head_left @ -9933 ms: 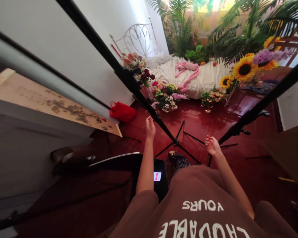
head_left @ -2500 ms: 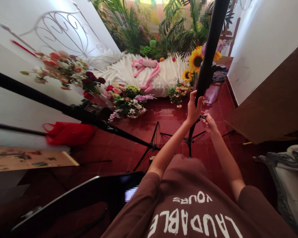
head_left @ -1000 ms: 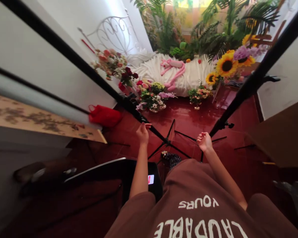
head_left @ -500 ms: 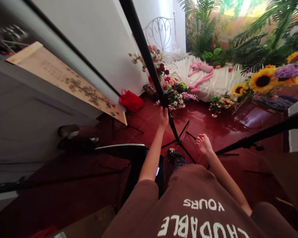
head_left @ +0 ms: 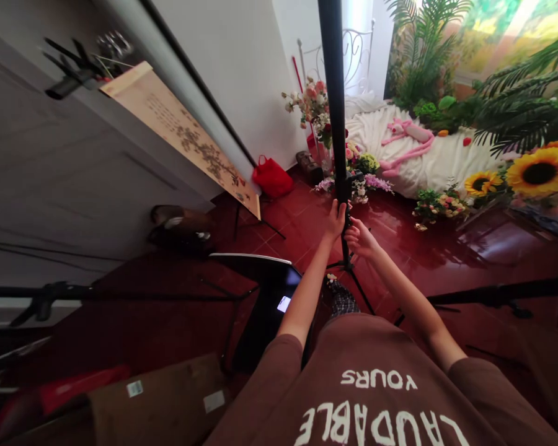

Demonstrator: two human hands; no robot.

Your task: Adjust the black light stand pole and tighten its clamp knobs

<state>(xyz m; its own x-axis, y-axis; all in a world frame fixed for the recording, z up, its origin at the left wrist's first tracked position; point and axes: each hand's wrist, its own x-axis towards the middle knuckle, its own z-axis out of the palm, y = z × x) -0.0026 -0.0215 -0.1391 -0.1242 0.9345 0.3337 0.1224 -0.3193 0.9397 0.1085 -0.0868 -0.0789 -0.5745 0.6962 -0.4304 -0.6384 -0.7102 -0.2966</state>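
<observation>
A black tripod stand (head_left: 335, 118) rises in front of me, its pole nearly upright and its spread legs on the floor near my foot. My left hand (head_left: 336, 220) is wrapped round the lower pole, just beneath a dark clamp collar (head_left: 348, 181). Slightly lower, on the pole's right side, my right hand (head_left: 360, 238) has its fingers curled against the stand. Whatever small part its fingertips press on is hidden.
A black chair or table (head_left: 255, 297) with a lit phone (head_left: 283, 303) stands at left. Another stand's pole (head_left: 502, 290) crosses at right. Flowers (head_left: 365, 164) and a white-draped bed (head_left: 446, 155) lie beyond. A red bag (head_left: 272, 176) and hanging scroll (head_left: 190, 145) are left.
My right hand has moved left and up from free air onto the stand. The pole has swung from a slant to nearly upright in view, with my left hand still on it.
</observation>
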